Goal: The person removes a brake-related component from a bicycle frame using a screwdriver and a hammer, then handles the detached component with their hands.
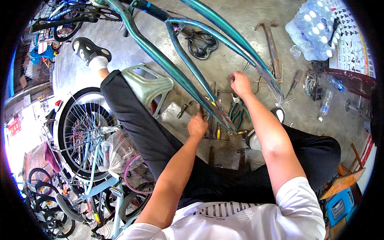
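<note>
A teal bicycle frame (160,60) stretches in from the top, its stays ending close to my hands. My left hand (197,125) is curled beside the lower end of the left stay, above tools on the floor. What its fingers hold, if anything, I cannot make out. Between the two sets of stays, my right hand (241,85) is raised with its fingers pinched together. Any small thing in that pinch is hidden. Just below it lie green-handled pliers (237,110). A small dark tool (182,111) rests left of my left hand.
A hammer (271,48) and a screwdriver (295,80) lie to the right of the frame. A pale plastic stool (146,82) is by my left leg, near a bicycle wheel (82,132). Wrapped water bottles (310,30) sit at the far right. A black saddle (202,45) is behind the stays.
</note>
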`<action>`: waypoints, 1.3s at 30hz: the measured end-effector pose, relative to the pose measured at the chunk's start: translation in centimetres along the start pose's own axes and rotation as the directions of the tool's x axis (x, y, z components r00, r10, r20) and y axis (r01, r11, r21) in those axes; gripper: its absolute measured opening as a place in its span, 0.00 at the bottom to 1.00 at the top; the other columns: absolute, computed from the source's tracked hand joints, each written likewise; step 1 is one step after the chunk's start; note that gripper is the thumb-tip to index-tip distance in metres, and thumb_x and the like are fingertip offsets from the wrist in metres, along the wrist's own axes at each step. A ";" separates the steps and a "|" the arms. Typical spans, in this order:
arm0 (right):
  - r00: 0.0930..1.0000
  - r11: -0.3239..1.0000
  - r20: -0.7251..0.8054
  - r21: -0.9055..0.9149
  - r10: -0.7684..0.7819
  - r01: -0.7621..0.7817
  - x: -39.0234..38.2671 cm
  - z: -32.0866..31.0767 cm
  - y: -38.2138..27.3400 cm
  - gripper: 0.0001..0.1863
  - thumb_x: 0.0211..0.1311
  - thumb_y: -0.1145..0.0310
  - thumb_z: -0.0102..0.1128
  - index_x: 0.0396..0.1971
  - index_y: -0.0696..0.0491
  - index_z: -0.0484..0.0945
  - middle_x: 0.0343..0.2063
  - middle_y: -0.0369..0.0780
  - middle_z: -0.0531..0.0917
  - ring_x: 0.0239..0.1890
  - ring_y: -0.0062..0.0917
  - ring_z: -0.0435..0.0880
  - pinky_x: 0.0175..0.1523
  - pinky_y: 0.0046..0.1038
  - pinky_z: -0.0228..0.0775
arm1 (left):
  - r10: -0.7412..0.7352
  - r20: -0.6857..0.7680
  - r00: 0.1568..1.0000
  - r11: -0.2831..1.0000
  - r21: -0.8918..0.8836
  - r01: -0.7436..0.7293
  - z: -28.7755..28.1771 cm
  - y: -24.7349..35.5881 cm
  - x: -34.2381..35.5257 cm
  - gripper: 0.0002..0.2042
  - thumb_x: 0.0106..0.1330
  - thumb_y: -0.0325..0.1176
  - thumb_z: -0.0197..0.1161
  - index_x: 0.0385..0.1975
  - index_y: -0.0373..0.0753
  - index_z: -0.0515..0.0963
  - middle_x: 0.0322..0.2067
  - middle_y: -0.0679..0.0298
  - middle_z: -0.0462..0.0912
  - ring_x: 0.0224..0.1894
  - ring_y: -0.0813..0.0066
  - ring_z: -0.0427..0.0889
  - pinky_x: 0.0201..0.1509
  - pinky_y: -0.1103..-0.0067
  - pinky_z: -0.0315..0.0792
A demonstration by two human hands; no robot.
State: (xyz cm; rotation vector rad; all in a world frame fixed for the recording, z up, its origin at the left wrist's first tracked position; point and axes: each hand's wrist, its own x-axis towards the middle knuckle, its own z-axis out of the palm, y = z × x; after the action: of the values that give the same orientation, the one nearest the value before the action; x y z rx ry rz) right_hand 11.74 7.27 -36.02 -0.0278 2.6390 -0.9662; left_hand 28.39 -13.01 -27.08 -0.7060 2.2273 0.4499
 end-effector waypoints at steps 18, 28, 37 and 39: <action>0.991 0.993 -0.131 0.117 -0.005 0.021 6.2 2.4 4.4 0.16 0.59 0.79 0.60 0.47 0.53 0.86 0.46 0.46 0.85 0.47 0.37 0.86 0.54 0.32 0.79 | 0.350 0.094 0.932 0.937 -0.048 -0.347 5.9 -4.4 4.0 0.15 0.65 0.41 0.63 0.42 0.36 0.85 0.40 0.41 0.86 0.45 0.39 0.85 0.50 0.53 0.79; 0.941 0.925 -0.125 0.264 0.314 -0.274 3.5 -1.8 6.2 0.15 0.64 0.68 0.63 0.49 0.53 0.85 0.44 0.42 0.89 0.46 0.28 0.89 0.52 0.31 0.79 | 0.306 0.006 0.952 0.918 -0.267 -0.294 4.9 -3.7 2.8 0.14 0.68 0.40 0.63 0.44 0.38 0.85 0.42 0.46 0.87 0.47 0.43 0.85 0.53 0.56 0.78; 0.995 0.983 0.092 -0.180 0.046 -0.029 -5.6 -4.3 4.8 0.18 0.60 0.54 0.67 0.45 0.49 0.84 0.49 0.41 0.85 0.57 0.39 0.79 0.62 0.38 0.73 | 0.418 0.034 0.908 0.905 -0.103 -0.413 5.7 -2.7 3.5 0.15 0.69 0.43 0.63 0.47 0.39 0.85 0.43 0.48 0.87 0.49 0.45 0.84 0.55 0.57 0.77; 0.994 0.980 0.106 -0.201 0.025 -0.003 -6.3 -4.0 4.9 0.17 0.60 0.57 0.68 0.47 0.49 0.84 0.49 0.40 0.84 0.59 0.38 0.77 0.63 0.38 0.72 | 0.314 0.100 0.944 0.945 -0.132 -0.300 3.8 -1.4 2.1 0.16 0.69 0.43 0.62 0.47 0.40 0.85 0.45 0.49 0.87 0.51 0.46 0.84 0.56 0.57 0.76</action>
State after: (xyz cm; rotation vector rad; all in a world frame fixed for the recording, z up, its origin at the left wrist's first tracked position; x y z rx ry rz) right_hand 16.87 14.34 -34.34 -0.1058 2.6214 -0.6703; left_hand 30.12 -12.87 -31.29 -0.3753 2.2162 0.7613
